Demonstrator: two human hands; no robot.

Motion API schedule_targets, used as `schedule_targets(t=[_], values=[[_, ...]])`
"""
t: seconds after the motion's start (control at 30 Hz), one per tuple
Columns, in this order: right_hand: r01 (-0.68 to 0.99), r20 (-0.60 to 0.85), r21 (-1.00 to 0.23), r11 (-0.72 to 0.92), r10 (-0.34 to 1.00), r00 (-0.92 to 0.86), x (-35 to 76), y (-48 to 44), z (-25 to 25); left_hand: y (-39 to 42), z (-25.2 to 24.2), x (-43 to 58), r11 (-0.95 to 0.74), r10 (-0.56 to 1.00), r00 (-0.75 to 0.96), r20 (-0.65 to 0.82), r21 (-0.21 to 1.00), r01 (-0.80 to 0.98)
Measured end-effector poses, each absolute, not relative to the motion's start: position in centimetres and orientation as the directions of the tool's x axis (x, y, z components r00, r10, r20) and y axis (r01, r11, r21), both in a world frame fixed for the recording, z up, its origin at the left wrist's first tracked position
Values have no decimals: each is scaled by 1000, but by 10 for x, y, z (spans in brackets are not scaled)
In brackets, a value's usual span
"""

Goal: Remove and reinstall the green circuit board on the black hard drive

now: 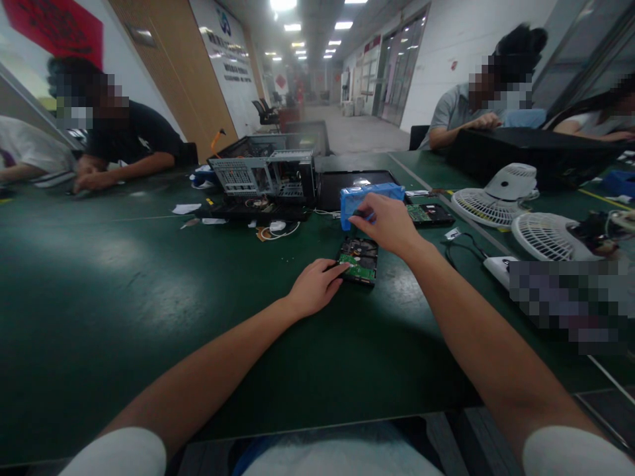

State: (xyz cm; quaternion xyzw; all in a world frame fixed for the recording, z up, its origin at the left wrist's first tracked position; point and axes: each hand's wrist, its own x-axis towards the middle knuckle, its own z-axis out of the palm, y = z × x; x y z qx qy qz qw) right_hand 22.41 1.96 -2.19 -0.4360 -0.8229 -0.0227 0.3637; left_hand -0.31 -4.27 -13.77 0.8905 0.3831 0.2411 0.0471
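Observation:
A hard drive (360, 264) with its green circuit board facing up lies on the green table in front of me. My left hand (317, 285) grips its left edge, with one finger resting on the board. Above and beyond the drive, my right hand (384, 221) is closed in a pinch at the near side of a blue plastic box (350, 198). Something small and dark shows at its fingertips, too small to name. A second hard drive (429, 213) with a green board lies to the right of the box.
An opened computer case (265, 175) stands beyond, with a white cable (285, 233) and scraps before it. On the right are two white fans (483, 205) and a black cable (464, 241). Co-workers sit on both sides, one (131, 142) at left, behind a black case (536, 155) another.

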Motion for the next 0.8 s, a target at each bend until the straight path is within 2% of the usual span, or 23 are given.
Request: schedule_targets(t=[0.8], values=[[682, 642, -328, 654, 684, -347, 222, 20, -25, -44, -136, -3, -701, 707, 592, 388, 273, 659]])
